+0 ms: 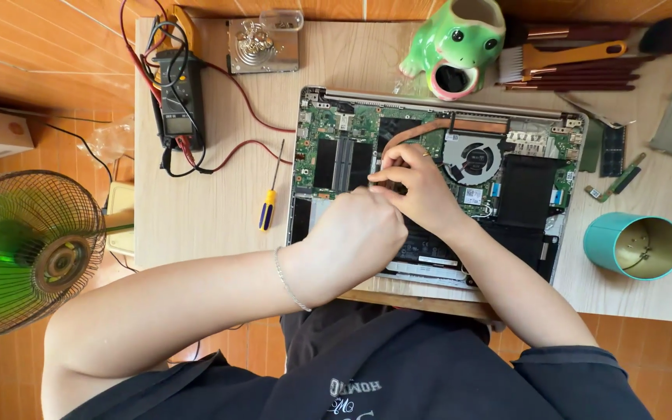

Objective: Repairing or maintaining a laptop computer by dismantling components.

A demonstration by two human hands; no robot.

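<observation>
Closest to me, the person leans over the tabletop (219, 225) in a dark shirt, forearms reaching in. The left hand (355, 233), a thin bracelet at its wrist, is curled into a loose fist over the lower middle of an opened laptop (437, 179); whether it holds anything I cannot tell, since only its back shows. Just beyond and touching it, the right hand (414, 183) has its fingers drawn narrow, pinching at something small on the green circuit board (351, 124), near the copper heat pipe (429, 128); the part itself is hidden under the fingertips. The laptop lies bottom cover off, fan (474, 158) and black battery (526, 190) exposed.

To the left lies a yellow-and-blue screwdriver (268, 206); to the right, a teal tin (633, 246). Farther back stand a clamp meter (178, 97) with red and black leads, a green frog-shaped mug (454, 47) and some brushes (565, 58).

As I judge it, the risk is in that pinch: a slip or a hard tug could tear a fine connector or drop a tiny part among the components, and bare fingers on the board invite static.
</observation>
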